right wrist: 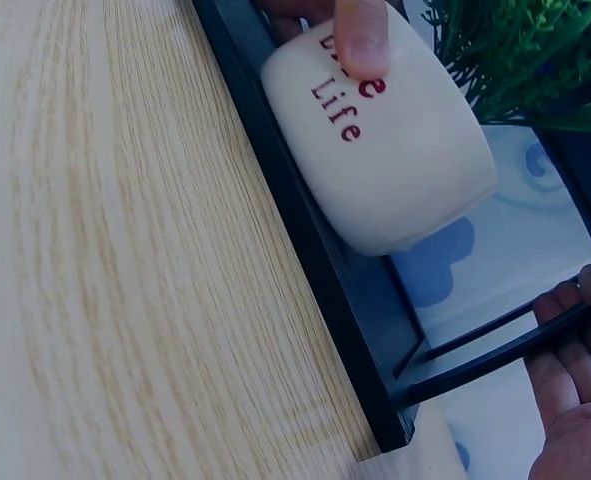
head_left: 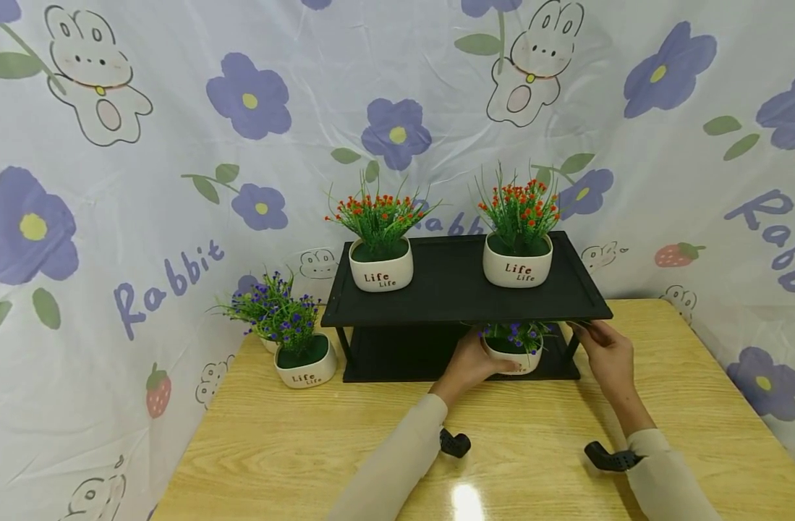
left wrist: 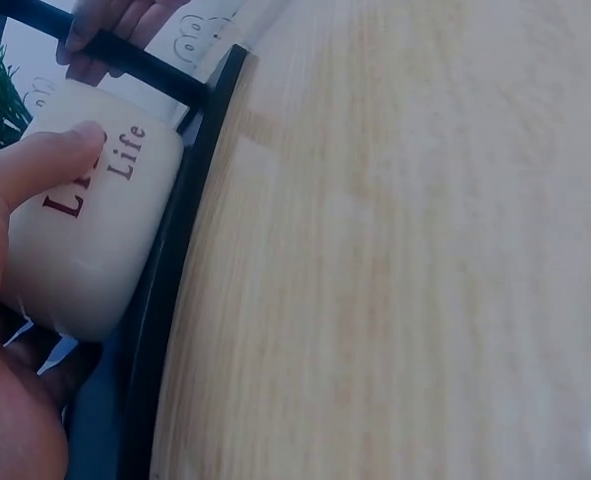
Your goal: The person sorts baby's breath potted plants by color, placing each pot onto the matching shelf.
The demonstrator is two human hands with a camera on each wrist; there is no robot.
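A two-tier black shelf [head_left: 445, 286] stands on the wooden table. On its lower tier, toward the right, is a white flowerpot [right wrist: 405, 175] with purple flowers and "Life" lettering. My left hand [head_left: 467, 364] grips this pot, thumb over the front lettering and fingers around its left side. The right wrist view shows the pot tilted close over the lower tier. My right hand [head_left: 608, 359] holds the shelf's right side post [right wrist: 505, 355], its fingers curled around it just under the upper tier.
Two white pots with red-orange flowers, left [head_left: 380, 269] and right [head_left: 517, 264], stand on the upper tier. Left of the shelf, a purple-flowered pot [head_left: 306, 367] sits in front of another, partly hidden. A rabbit-print cloth [head_left: 345, 65] hangs behind the table [head_left: 273, 449].
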